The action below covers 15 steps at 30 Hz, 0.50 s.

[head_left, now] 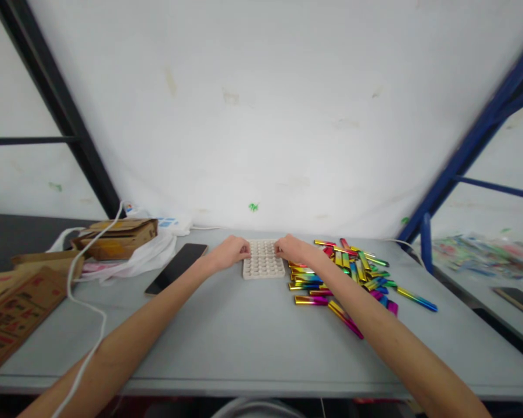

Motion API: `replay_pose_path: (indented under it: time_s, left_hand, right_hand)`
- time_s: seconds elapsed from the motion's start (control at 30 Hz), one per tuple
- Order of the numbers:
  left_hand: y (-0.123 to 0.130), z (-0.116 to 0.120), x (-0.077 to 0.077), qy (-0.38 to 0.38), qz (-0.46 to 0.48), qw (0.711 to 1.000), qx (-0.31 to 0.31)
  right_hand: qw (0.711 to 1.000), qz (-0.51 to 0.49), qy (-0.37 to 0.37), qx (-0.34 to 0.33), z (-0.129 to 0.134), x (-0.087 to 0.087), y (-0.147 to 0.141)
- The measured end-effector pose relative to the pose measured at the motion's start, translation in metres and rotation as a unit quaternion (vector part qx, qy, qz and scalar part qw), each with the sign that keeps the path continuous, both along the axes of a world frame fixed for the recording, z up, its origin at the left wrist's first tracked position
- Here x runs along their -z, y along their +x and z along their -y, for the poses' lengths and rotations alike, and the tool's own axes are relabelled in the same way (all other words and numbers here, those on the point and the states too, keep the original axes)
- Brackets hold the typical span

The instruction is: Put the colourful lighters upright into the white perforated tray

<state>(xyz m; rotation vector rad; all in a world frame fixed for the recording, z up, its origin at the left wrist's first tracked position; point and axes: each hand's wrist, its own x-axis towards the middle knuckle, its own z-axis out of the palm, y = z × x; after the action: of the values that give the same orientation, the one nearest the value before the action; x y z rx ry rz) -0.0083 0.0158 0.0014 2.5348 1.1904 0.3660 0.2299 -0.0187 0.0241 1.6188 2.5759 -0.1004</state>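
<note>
A cream-white tray [264, 268] with rows of round holes lies flat on the grey table, near the wall. My left hand [232, 251] has its fingers curled at the tray's left edge. At the opposite edge, the bent fingers of my right hand [290, 248] grip the tray's upper right side. Beside it, partly behind my right forearm, is a loose pile of shiny metallic tubes [307, 285] in gold, red, blue, green and magenta. One gold-and-blue tube [417, 299] lies apart on the right.
A black phone [176, 268] lies left of my left hand. Farther left are a white plastic bag [157, 251], an open cardboard box [122, 238] and a larger carton [21, 313]. A white cable [87, 305] hangs across my left forearm. Blue metal framing [466, 139] stands right.
</note>
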Motion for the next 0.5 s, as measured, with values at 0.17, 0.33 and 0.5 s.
replay_pose_path:
  time_s: [0.17, 0.33, 0.5]
  left_hand:
    - [-0.001, -0.005, -0.004, -0.060, 0.013, 0.998, 0.016]
    - [-0.002, -0.008, -0.006, -0.097, 0.039, 0.994, 0.029]
    - [-0.003, -0.009, -0.005, -0.108, 0.048, 0.992, 0.036]
  right_hand:
    - [0.999, -0.016, -0.015, -0.026, -0.003, -0.005, 0.005]
    - [0.998, -0.035, -0.019, -0.038, -0.007, -0.003, 0.012]
    - [0.998, -0.056, -0.015, -0.036, -0.004, 0.001, 0.015]
